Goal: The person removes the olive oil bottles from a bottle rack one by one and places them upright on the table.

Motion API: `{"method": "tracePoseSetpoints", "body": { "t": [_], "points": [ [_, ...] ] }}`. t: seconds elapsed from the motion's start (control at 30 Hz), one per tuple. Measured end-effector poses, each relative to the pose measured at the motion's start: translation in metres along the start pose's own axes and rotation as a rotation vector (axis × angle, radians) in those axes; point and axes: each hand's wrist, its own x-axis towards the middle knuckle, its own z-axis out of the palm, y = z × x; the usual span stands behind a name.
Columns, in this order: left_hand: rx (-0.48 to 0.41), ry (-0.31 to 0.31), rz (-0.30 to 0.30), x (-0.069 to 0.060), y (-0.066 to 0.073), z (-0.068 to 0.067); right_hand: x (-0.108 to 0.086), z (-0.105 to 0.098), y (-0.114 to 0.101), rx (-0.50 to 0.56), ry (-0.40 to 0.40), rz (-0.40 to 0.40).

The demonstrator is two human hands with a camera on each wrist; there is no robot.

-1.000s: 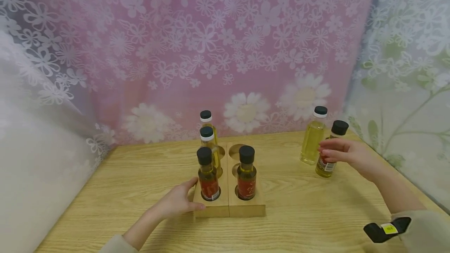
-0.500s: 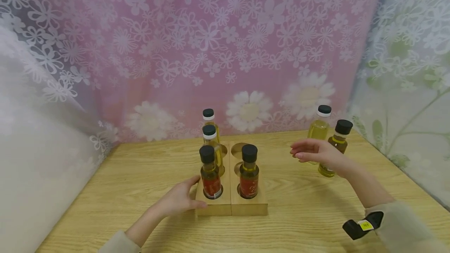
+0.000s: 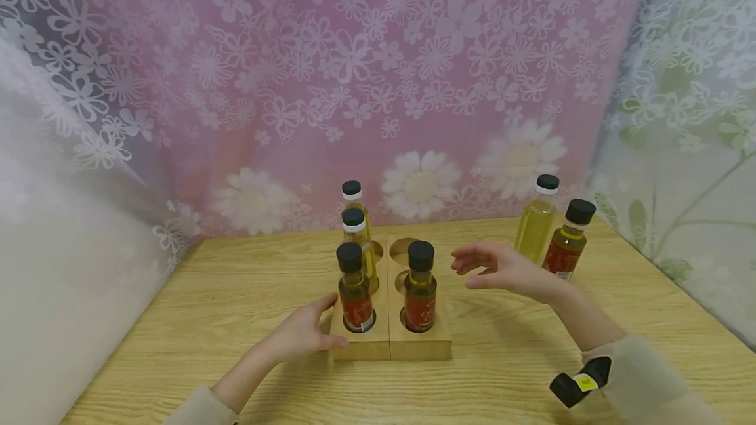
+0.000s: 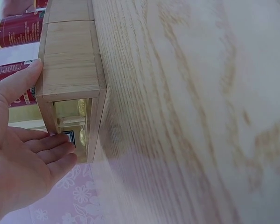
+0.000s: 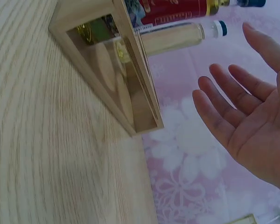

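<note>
In the head view, a wooden holder made of two joined blocks carries two dark red-labelled bottles in its front holes. Behind the left one stand two pale oil bottles. My left hand touches the holder's left side; in the left wrist view its thumb lies on the top edge and the fingers of the hand are loosely extended at the open end. My right hand hovers right of the holder, holding nothing, with fingers spread in the right wrist view.
At the right back of the wooden table stand a pale oil bottle and a red-labelled bottle, the latter partly behind my right forearm. A pink flowered cloth hangs behind, with pale cloth at both sides.
My right hand has moved left from beside the right-hand bottles towards the holder, still empty. My left hand stays against the holder. The whole view has shifted slightly.
</note>
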Motion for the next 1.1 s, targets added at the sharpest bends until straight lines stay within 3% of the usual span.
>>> {"method": "tracePoseSetpoints", "body": {
  "t": [0.37, 0.57, 0.77, 1.1],
  "points": [
    [0.002, -0.006, 0.005, 0.000, 0.001, 0.001, 0.015, 0.029, -0.006, 0.019, -0.058, -0.047],
    [-0.007, -0.003, 0.003, -0.001, 0.002, 0.001, 0.023, 0.046, -0.009, 0.081, -0.079, -0.008],
    [-0.002, -0.003, 0.004, 0.000, 0.000, 0.001, 0.027, 0.057, -0.009, 0.055, -0.006, 0.015],
    [-0.035, -0.011, -0.008, -0.001, 0.003, 0.000, 0.027, 0.064, -0.007, -0.006, 0.055, -0.031]
  ]
}}
